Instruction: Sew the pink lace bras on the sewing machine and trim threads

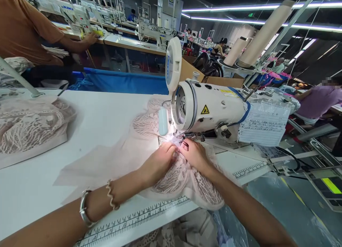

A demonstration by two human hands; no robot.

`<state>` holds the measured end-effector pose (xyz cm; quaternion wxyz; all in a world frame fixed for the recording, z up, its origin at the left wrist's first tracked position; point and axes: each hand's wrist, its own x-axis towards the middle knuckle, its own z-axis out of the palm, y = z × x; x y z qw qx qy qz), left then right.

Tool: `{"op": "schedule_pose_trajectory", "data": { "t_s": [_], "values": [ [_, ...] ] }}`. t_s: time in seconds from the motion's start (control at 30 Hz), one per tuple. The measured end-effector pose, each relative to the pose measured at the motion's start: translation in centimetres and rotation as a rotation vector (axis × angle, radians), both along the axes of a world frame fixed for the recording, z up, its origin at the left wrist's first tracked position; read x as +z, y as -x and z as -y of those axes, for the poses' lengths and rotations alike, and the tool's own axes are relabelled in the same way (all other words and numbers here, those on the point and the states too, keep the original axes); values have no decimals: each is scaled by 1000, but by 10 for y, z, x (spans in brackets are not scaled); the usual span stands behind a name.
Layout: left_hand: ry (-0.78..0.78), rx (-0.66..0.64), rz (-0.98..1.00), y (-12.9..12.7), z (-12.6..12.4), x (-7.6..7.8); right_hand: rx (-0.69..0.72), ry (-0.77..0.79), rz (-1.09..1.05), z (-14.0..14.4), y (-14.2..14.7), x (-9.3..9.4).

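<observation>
Head view looks down on a sewing station, and both hands are right in at the needle; the left hand (157, 161) lies flat, fingers spread and pressing down on the pale lace fabric (184, 183), while the right hand (193, 154) has its fingertips pinched together on the fabric's edge just beside the presser foot; the two hands are nearly touching each other, both bearing on the cloth rather than gripping anything else. That lace piece sits on the white surface (107, 115), under the head of the sewing machine (211, 108), with its near end drooping over the near edge of the surface towards the person; a sheer pale layer spreads out to the left beneath it. The machine's small lamp throws a hard glare on the needle zone, so the needle itself cannot be made out. On the far left lies a heap of more lace pieces (29, 126); a printed ruler strip (139, 218) runs along the near edge; a bangle (84, 213) rides on the left wrist. A paper sheet (263, 124) hangs on the machine's right side; other people work at benches beyond.

Risks, as I judge it: fingertips this close to the foot could get caught if the machine runs; the open lace could snag or pucker under uneven pressure; the hanging end could drag the seam off line; the bangle might catch on the sheer layer.
</observation>
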<state>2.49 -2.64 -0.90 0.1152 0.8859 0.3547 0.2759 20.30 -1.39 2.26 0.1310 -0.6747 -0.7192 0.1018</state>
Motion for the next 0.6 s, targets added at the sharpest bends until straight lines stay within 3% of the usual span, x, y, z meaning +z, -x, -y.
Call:
{"op": "schedule_pose_trajectory", "data": {
  "t_s": [0.07,0.17,0.6],
  "values": [
    [-113,79,-74,-2,6,-3,20,0,-43,2,-1,0],
    [-260,90,-221,-4,14,-3,47,-26,-45,5,-4,-1],
    [-278,23,-327,-7,15,-4,206,-149,110,11,-4,-21]
  ]
}}
